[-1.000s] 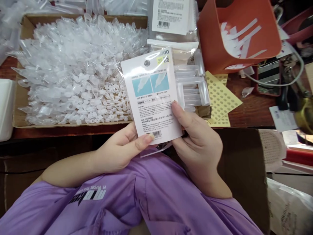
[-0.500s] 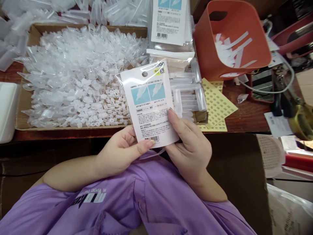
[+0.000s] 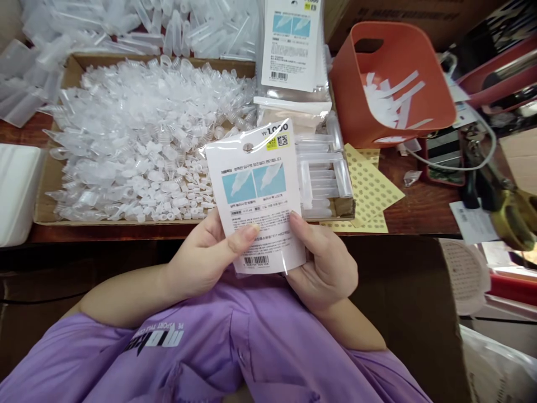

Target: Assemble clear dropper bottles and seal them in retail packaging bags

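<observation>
Head view: your left hand (image 3: 205,252) and right hand (image 3: 325,260) each pinch the printed packet (image 3: 257,184) between fingers, seen across the surface's (image 3: 419,225) near edge. A cardboard tray (image 3: 43,211) of clear parts (image 3: 138,134) crowds ten o'clock; packaged cards (image 3: 291,59) fill twelve, an orange bin (image 3: 349,95) two, sticker sheets (image 3: 371,190) three.

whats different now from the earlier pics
The left hand shifted its thumb up the card, away from the barcode. The card came slightly toward the shirt; the strip below it left view. The right hand kept its grip, and the orange bin stayed put.
</observation>
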Available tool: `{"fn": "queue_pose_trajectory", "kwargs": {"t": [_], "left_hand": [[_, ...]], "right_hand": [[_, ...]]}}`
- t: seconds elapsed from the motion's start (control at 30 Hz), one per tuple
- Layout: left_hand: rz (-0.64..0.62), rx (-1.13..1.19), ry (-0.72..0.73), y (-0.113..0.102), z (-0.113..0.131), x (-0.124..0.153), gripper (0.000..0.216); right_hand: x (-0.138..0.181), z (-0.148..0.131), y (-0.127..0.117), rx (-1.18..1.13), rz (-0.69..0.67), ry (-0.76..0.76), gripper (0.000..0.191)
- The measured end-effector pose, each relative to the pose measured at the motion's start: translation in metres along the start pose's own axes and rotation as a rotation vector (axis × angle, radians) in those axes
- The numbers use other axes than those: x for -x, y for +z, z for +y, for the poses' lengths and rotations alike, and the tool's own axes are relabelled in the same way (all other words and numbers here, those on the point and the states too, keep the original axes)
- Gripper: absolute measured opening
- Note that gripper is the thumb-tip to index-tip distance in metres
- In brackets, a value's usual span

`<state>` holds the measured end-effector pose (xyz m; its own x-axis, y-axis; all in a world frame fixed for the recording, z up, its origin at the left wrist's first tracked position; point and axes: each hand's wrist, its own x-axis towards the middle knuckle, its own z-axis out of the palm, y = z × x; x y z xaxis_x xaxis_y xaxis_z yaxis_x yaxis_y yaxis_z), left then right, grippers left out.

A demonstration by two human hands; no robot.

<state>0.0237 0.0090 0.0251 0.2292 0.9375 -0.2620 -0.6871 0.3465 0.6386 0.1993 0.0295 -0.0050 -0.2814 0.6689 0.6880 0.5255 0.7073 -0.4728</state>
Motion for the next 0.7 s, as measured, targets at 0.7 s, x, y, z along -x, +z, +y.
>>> {"fn": "queue_pose_trajectory", "kwargs": {"t": [0.7], "left_hand": [[0.192,-0.062,0.002,0.003,0.012,-0.003,0.026]], "right_hand": [[-0.008,-0.009,-0.003,-0.088,-0.221,0.096,0.072]]}}
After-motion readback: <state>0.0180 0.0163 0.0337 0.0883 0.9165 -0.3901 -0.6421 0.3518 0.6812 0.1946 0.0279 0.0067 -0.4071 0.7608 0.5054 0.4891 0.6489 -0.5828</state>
